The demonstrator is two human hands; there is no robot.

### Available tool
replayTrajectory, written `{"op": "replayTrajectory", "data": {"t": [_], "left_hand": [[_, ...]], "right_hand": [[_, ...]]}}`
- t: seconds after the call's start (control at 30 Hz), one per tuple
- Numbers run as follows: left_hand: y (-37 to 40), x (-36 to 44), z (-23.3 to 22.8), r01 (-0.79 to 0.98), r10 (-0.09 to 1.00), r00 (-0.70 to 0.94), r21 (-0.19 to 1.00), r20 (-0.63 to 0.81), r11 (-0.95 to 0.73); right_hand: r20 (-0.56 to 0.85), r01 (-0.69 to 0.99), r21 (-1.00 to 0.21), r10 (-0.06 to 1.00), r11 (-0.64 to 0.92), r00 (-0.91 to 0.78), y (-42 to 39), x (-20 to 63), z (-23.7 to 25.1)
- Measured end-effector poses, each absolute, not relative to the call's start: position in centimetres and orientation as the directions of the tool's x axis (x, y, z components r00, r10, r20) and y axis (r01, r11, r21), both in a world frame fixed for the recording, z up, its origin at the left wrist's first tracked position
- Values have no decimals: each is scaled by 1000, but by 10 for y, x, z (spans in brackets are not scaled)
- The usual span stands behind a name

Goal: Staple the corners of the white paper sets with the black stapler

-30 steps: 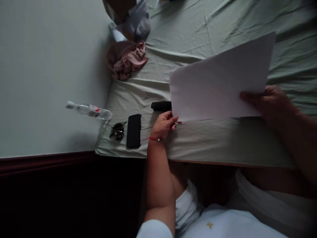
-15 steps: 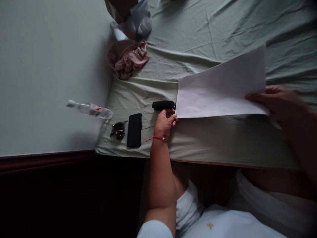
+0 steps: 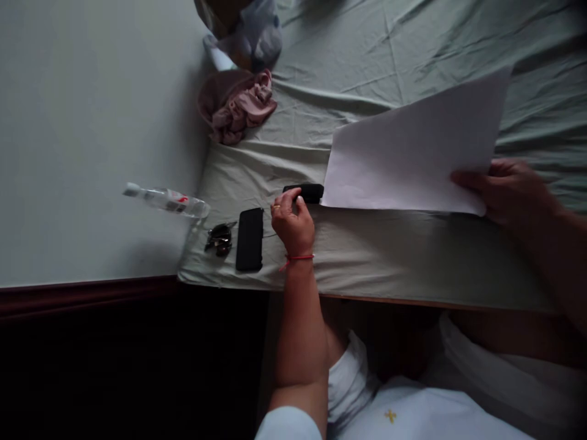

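Observation:
A stack or sheet of white paper (image 3: pixel 408 153) slants above the bed, its right end raised. My right hand (image 3: pixel 513 189) is closed on the paper's near right part, with the thumb on top. The paper's left corner meets the end of a small black stapler (image 3: pixel 312 192) lying on the sheet. Over the stapler's near side is my left hand (image 3: pixel 294 223), wearing a ring and a red string bracelet. Its thumb and index finger are apart with nothing between them, and the fingers hide part of the stapler.
Left of my left hand lie a black phone (image 3: pixel 250 239) and a bunch of keys (image 3: pixel 220 238). A clear plastic bottle (image 3: pixel 167 201) lies by the wall. Pink cloth (image 3: pixel 241 107) and a plastic bag (image 3: pixel 259 36) are farther back on the green bedsheet (image 3: pixel 367 256).
My left hand has let go of the paper's corner and moved left to the stapler, fingers parting. The paper's raised right end has tilted and shifted slightly, still in my right hand.

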State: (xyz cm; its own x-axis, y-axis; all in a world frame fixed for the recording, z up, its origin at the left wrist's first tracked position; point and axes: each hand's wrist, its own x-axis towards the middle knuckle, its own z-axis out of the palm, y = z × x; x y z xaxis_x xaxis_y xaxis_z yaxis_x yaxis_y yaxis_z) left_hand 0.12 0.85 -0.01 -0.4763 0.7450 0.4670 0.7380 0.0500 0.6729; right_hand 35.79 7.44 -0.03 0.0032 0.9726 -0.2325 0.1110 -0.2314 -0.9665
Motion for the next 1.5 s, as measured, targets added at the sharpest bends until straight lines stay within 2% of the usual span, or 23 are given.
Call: {"op": "replayTrajectory", "data": {"t": [0.1, 0.2, 0.9, 1.2, 1.37, 1.5], "left_hand": [[10, 0, -3, 742, 821, -357, 669, 445, -40], [10, -2, -6, 726, 851, -331, 686, 408, -47], [3, -2, -11, 776, 868, -260, 626, 424, -73], [3, 12, -18, 754, 820, -348, 655, 454, -43], [12, 22, -11, 810, 772, -401, 585, 494, 47], [15, 20, -5, 827, 779, -410, 554, 475, 98]], "right_hand": [[-315, 23, -949, 949, -315, 7, 74, 355, -3], [-350, -47, -936, 937, -350, 9, 72, 354, -5], [-359, -92, -928, 932, -361, -45, 73, 355, -11], [-311, -74, -947, 949, -314, -45, 74, 356, -15], [-245, -93, -966, 969, -242, 22, 73, 356, -21], [-218, -138, -968, 975, -210, 47, 74, 354, -17]]}}
